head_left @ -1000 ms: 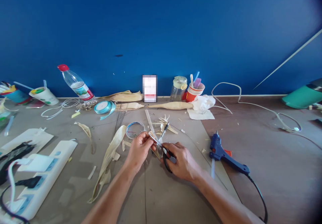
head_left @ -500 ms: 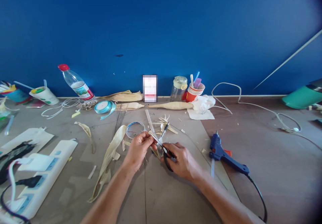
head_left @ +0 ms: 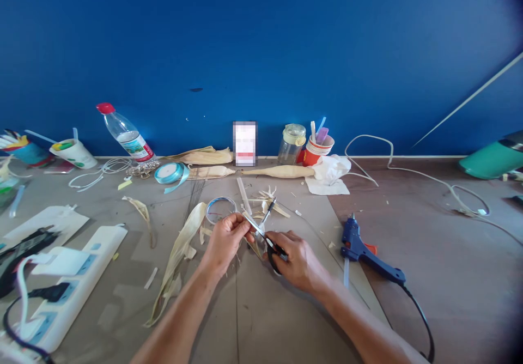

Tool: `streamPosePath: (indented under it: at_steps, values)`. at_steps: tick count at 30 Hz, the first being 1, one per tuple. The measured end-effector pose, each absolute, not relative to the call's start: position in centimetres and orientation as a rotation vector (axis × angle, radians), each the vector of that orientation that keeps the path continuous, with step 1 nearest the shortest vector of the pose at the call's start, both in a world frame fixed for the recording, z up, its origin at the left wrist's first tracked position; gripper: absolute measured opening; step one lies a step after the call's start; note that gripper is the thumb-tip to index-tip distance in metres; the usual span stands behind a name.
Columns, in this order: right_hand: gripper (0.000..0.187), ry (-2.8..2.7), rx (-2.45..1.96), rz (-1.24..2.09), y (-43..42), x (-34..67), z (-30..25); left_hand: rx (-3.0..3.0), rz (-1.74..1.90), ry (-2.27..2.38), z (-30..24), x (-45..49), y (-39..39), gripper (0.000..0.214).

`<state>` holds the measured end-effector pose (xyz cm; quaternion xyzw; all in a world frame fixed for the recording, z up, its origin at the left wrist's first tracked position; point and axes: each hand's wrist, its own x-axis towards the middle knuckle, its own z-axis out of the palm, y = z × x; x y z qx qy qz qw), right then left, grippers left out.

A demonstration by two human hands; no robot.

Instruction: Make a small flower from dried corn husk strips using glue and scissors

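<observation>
My right hand (head_left: pixel 300 260) is closed round the black handles of a pair of scissors (head_left: pixel 254 223), whose metal blades point up and left. The tips reach the fingers of my left hand (head_left: pixel 226 240). That hand is pinched on a small strip of dried corn husk (head_left: pixel 255 246), mostly hidden by fingers and blades. Just beyond both hands lie a pen (head_left: pixel 268 211), husk scraps (head_left: pixel 279 209) and a clear glue stick (head_left: pixel 244 195). A roll of tape (head_left: pixel 221 210) rests beside my left hand, and a long husk piece (head_left: pixel 178 266) lies to its left.
A blue glue gun (head_left: pixel 365 254) with its cord lies on the right. On the left is a white power strip (head_left: pixel 87 277) with plugs. Along the blue wall stand a water bottle (head_left: pixel 129 138), a ribbon spool (head_left: pixel 169 173), a phone (head_left: pixel 245 144), a jar (head_left: pixel 291 144) and paper cups (head_left: pixel 317 149).
Both hands keep nearly the same place at the left fingertips. The scissors' handles have shifted slightly within my right hand. The whole view has drifted a little.
</observation>
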<state>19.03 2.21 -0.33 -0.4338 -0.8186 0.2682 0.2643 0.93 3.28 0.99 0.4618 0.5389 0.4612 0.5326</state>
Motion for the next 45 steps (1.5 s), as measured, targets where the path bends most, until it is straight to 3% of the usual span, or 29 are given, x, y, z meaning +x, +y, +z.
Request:
streamPosePath:
  at_steps: [15,20,30,39,45]
  values:
    - [0.034,-2.219,-1.191,0.755,2.2,19.2,-0.2,1.104,1.108,1.291,1.4,0.9,3.3,0.015]
    - [0.027,-2.230,-1.210,0.737,2.4,19.3,-0.1,1.113,1.095,1.285,1.2,0.8,3.5,0.015]
    - [0.027,-1.870,-1.285,0.999,2.7,19.6,-0.7,1.049,1.099,1.273,2.0,0.9,3.3,0.016]
    - [0.026,-1.954,-1.441,0.645,3.6,19.7,-0.4,0.975,1.194,1.174,1.8,0.9,3.4,0.014]
    - [0.026,-1.932,-1.465,0.643,3.8,20.1,-0.6,0.906,1.199,1.108,2.1,1.0,3.4,0.013]
